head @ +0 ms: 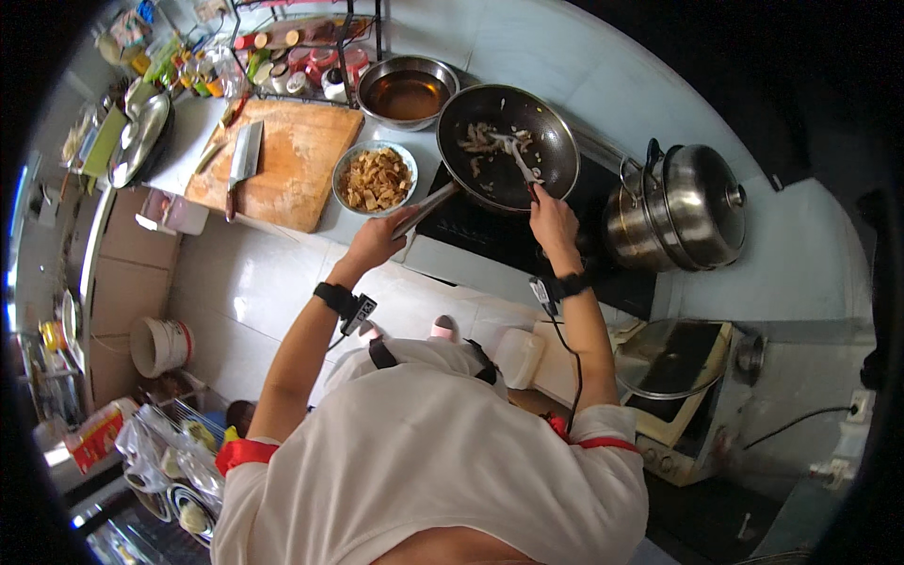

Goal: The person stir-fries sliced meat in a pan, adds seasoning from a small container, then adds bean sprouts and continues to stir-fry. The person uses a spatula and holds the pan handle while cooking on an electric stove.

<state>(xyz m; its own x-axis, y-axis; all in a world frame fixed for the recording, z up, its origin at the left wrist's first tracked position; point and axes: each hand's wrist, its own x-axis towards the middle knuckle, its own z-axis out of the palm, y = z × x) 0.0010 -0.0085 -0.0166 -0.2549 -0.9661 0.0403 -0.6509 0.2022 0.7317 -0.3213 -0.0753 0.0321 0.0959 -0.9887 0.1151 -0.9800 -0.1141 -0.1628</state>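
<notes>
My left hand [376, 242] is closed around the long handle of a frying pan [554, 145] over the black cooktop [452, 229]. Inside the pan lie browned pieces of food [478, 138] and small pale bits. My right hand [554, 220] grips a spatula [521, 164], whose head touches the food near the pan's middle. Just left of the pan handle stands a bowl [339, 185] filled with chopped brown food [374, 181]. Behind that bowl, a steel basin [364, 90] holds brown liquid [408, 97].
A cleaver [246, 157] lies on the wooden cutting board [300, 148] at left. Right of the pan stands a lidded steel steamer pot [674, 212]. Jars and bottles fill a wire rack [344, 49] at the back. A white bucket [152, 346] is on the floor.
</notes>
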